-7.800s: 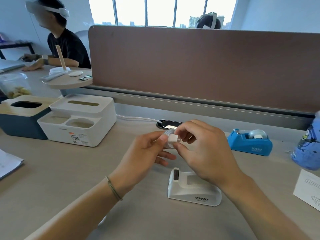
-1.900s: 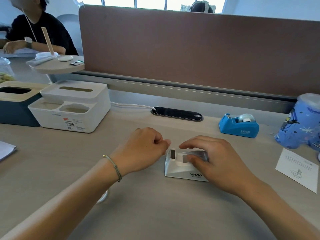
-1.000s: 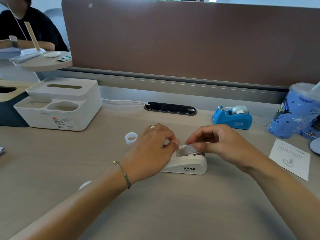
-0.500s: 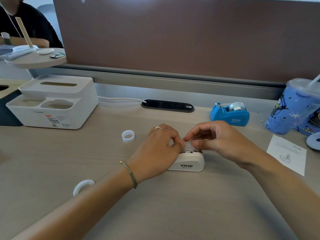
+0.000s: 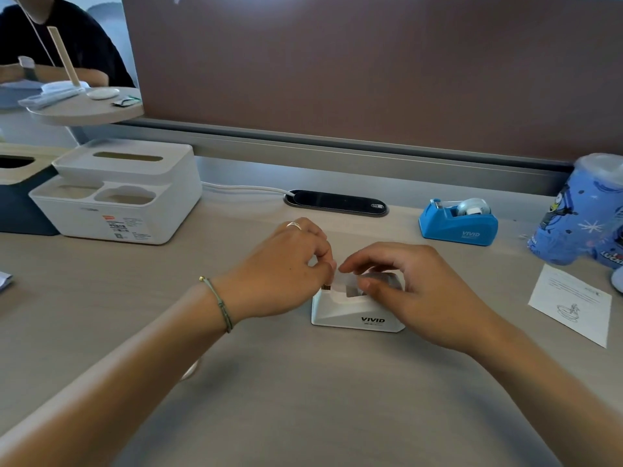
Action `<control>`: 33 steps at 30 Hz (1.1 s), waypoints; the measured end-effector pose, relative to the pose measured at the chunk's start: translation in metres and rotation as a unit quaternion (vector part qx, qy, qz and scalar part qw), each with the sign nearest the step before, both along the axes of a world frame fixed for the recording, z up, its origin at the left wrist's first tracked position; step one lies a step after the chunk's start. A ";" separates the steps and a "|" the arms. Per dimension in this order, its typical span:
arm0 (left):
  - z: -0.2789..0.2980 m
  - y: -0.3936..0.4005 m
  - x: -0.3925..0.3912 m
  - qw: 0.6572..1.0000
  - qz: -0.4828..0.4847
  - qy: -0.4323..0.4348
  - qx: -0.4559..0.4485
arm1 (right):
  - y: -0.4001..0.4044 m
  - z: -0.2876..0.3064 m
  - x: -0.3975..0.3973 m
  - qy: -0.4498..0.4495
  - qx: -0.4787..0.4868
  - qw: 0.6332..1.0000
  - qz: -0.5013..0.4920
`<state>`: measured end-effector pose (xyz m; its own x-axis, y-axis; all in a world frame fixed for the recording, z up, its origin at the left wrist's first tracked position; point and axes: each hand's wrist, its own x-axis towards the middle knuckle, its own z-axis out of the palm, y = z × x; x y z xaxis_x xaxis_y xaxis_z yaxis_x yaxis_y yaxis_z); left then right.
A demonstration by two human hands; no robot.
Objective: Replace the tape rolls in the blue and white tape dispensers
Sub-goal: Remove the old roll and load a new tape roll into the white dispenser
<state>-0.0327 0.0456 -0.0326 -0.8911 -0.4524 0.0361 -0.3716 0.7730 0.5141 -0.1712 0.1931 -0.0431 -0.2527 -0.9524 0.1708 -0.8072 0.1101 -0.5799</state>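
Note:
The white tape dispenser [image 5: 357, 315] sits on the desk in the middle, its cutter end to the left. My left hand [image 5: 286, 271] pinches the free end of a clear tape strip [image 5: 344, 281] just above the cutter. My right hand [image 5: 418, 291] rests over the dispenser's well, fingers on the tape roll there; the roll is mostly hidden. The blue tape dispenser [image 5: 458, 224] stands far right at the back with a roll [image 5: 472, 207] in it.
A white organiser box [image 5: 118, 193] and a dark box [image 5: 20, 197] stand at the left. A blue printed cup [image 5: 586, 210] and a paper card [image 5: 569, 305] lie right. A black power strip [image 5: 337, 203] sits under the brown partition. Another person sits far left.
The view has shifted right, so the loose white rings on the desk are hidden behind my left arm. My left hand has drawn the tape end out toward the cutter.

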 end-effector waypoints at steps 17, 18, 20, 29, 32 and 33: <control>-0.016 -0.012 0.008 0.996 -0.006 -0.068 -0.049 | -0.003 -0.016 0.008 0.197 -0.015 0.979 0.044; -0.017 -0.012 0.008 0.996 -0.006 -0.067 -0.050 | -0.003 -0.016 0.011 0.207 -0.016 0.977 0.042; -0.018 -0.012 0.007 0.996 -0.003 -0.068 -0.051 | -0.004 -0.016 0.016 0.215 -0.014 0.976 0.035; -0.006 -0.020 0.014 0.995 -0.032 -0.091 -0.011 | 0.019 0.006 -0.015 0.041 0.067 0.995 -0.066; -0.007 -0.016 0.015 0.992 -0.057 -0.110 -0.022 | 0.025 -0.003 -0.016 0.032 0.147 0.983 -0.102; -0.010 -0.013 0.013 0.991 -0.052 -0.113 -0.039 | 0.025 -0.009 -0.015 0.012 0.142 0.984 -0.109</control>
